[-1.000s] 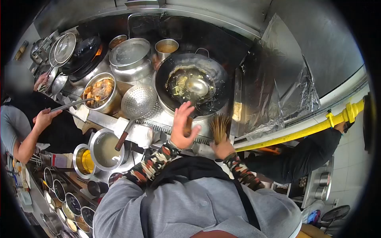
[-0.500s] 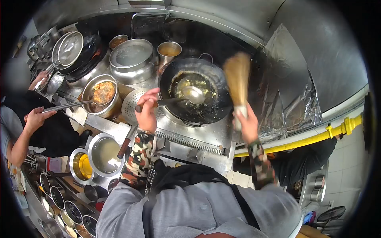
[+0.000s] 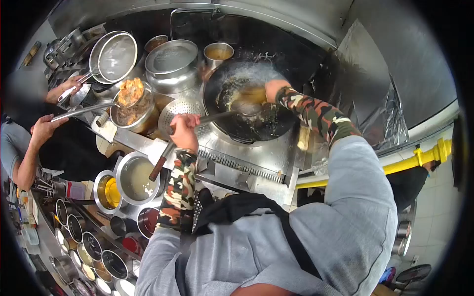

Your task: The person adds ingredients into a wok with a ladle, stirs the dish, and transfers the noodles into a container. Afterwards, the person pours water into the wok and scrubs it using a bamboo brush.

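Observation:
A dark wok (image 3: 276, 129) with dirty liquid and pale scraps in it sits on the steel stove. My left hand (image 3: 184, 133) is closed around the handle of a ladle (image 3: 217, 117), whose bowl rests low in the wok. Over the wok, my right hand (image 3: 276, 90) grips a bamboo wok brush (image 3: 253, 94); its bristles are blurred by motion and lie at the ladle's bowl. The brush's grip is mostly hidden by my fingers. Beside my left hand lies a perforated skimmer (image 3: 174, 112) with a wooden handle.
At left, a co-worker's hand (image 3: 43, 129) holds a long-handled tool lifting fried food (image 3: 131, 92) above a pot (image 3: 148, 116); the other hand holds a strainer (image 3: 117, 56). A lidded pot (image 3: 173, 74) stands behind. Below are bowls of yellow liquid (image 3: 112, 192) and cloudy water (image 3: 133, 172). A yellow pipe (image 3: 405, 164) runs right.
My right hand has brought the brush from beside the wok down into it, leftward. The ladle stays in the wok. The co-worker's fried food has risen above the pot, and the strainer has shifted right.

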Tool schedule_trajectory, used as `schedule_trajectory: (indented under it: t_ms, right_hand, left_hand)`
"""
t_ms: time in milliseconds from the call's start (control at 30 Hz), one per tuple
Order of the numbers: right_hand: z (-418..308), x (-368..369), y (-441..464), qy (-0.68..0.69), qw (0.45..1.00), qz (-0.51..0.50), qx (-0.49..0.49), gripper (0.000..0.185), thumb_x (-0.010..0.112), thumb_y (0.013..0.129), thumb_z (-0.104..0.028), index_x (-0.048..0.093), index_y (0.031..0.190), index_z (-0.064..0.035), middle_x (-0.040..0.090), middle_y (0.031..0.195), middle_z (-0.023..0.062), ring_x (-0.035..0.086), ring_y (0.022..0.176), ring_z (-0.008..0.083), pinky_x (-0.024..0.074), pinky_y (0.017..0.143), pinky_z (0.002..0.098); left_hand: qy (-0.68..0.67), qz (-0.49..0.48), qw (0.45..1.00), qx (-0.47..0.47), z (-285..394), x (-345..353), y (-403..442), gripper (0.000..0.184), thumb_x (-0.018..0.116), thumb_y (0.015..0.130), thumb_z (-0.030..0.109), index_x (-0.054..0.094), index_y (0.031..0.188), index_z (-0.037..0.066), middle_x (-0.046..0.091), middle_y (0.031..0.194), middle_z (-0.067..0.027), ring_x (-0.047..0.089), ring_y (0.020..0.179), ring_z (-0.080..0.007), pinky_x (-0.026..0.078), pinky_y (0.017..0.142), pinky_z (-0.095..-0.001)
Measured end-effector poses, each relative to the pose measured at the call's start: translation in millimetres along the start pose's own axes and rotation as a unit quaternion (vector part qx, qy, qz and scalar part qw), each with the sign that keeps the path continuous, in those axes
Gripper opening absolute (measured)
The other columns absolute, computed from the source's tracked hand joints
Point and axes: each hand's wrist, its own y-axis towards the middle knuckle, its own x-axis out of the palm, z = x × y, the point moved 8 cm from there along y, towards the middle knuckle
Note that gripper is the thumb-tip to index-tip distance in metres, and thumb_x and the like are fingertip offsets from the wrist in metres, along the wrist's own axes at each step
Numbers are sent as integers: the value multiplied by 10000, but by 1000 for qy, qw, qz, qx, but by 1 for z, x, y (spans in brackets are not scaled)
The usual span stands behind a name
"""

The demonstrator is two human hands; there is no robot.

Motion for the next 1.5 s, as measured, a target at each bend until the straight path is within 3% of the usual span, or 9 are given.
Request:
schedule_trajectory:
  t_ms: [367,500,867,967,1167,1300,1367,1433,1500]
  right_hand:
    - [-14,7,-18,29,998,-13,-45,274,702,697,-255,726,878,-51,692,842,177,685,789,294,542,715,422]
    - [40,21,40,-53,981,180,56,283,680,676,-283,706,835,-50,670,673,110,652,616,255,505,543,420]
    - [1,-6,-36,102,992,-38,-68,301,699,720,-285,700,869,-24,677,931,212,669,876,327,537,741,385]
    - [40,-13,-3,-2,990,127,53,200,702,728,-217,726,849,-61,695,795,130,677,715,302,534,600,383]
    - [33,10,2,-45,987,65,137,255,606,783,-214,708,944,-44,700,957,130,678,897,295,538,771,454]
    - [76,-36,-13,149,973,121,131,310,623,741,-238,701,948,-21,682,922,199,667,891,336,533,772,408]
    - [83,-41,-30,229,964,113,73,361,650,690,-283,711,949,-39,684,876,192,669,842,337,526,771,382]
    - [68,-28,-44,212,970,113,46,347,649,687,-293,717,918,-43,684,878,195,670,843,330,523,785,372]
    - [27,-19,-84,159,980,-28,112,347,628,708,-266,706,916,2,676,878,231,674,860,323,527,790,383]
  left_hand:
    - [88,-97,991,32,22,55,-15,220,425,821,-2,443,603,21,490,579,-75,511,568,-193,476,668,-359]
    - [96,-99,989,52,9,57,-13,232,431,843,-16,452,616,25,489,593,-69,506,559,-188,462,600,-337]
    - [97,-109,989,-27,7,61,-11,238,421,832,45,417,594,51,440,565,-71,465,556,-203,472,727,-400]
    - [80,-89,993,-9,-5,55,-16,248,436,850,45,390,607,66,439,575,-66,470,568,-209,463,733,-409]
    - [79,-76,994,-19,-2,57,-29,194,475,820,8,465,627,20,508,618,-69,523,627,-201,472,774,-361]
    - [248,-230,931,-138,4,46,-67,203,593,846,118,594,1014,3,582,1154,-162,519,1162,-276,432,959,-403]
    - [-89,-221,874,-424,28,44,-115,506,599,826,210,439,1260,3,414,1357,-218,377,1307,-344,366,1028,-504]
    - [-229,-135,827,-495,25,54,-134,617,612,843,375,397,1273,-11,297,1407,-298,445,1227,-403,476,930,-490]
    - [-317,-11,663,-678,-34,44,-148,540,561,893,372,427,1198,-53,490,1208,-241,615,904,-297,558,697,-338]
